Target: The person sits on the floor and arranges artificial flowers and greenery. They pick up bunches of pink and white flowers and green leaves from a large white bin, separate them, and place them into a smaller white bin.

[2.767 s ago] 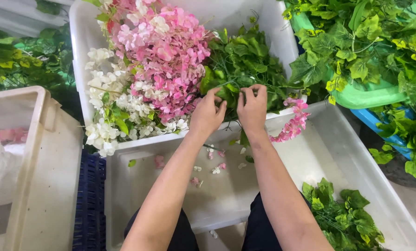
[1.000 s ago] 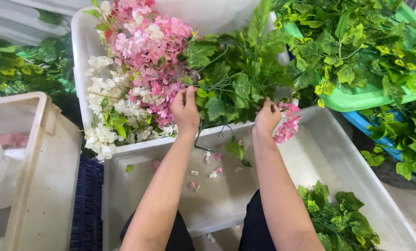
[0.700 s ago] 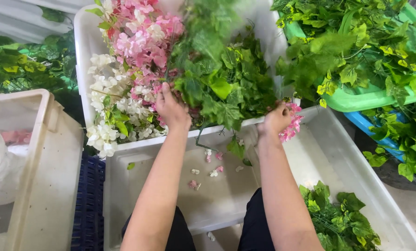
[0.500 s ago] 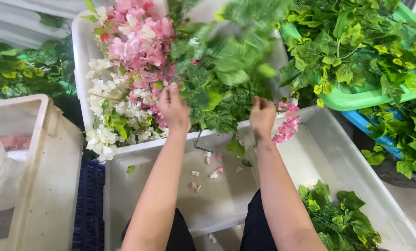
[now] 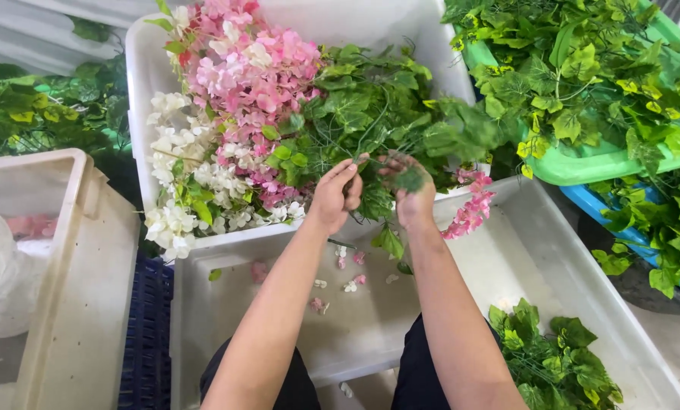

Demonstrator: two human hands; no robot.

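My left hand (image 5: 336, 194) and my right hand (image 5: 410, 190) are close together at the near rim of a white bin (image 5: 139, 83) filled with artificial plants. Both hands grip stems of a bunch of green leafy vines (image 5: 378, 114) that spreads over the bin's right half. A leaf sits inside my right hand's curled fingers. Pink blossoms (image 5: 253, 76) and white blossoms (image 5: 188, 190) fill the bin's left half. A pink flower sprig (image 5: 470, 211) hangs over the rim just right of my right hand.
Below my arms lies a shallow white tray (image 5: 568, 273) with loose petals (image 5: 344, 266) and a heap of green leaves (image 5: 560, 364). A beige bin (image 5: 74, 304) stands left. A green tub (image 5: 606, 163) and blue crate (image 5: 606, 209) with foliage stand right.
My hands were apart and lifting the green vines; now they have come together at the bin's near rim and the vines have settled back into the bin.
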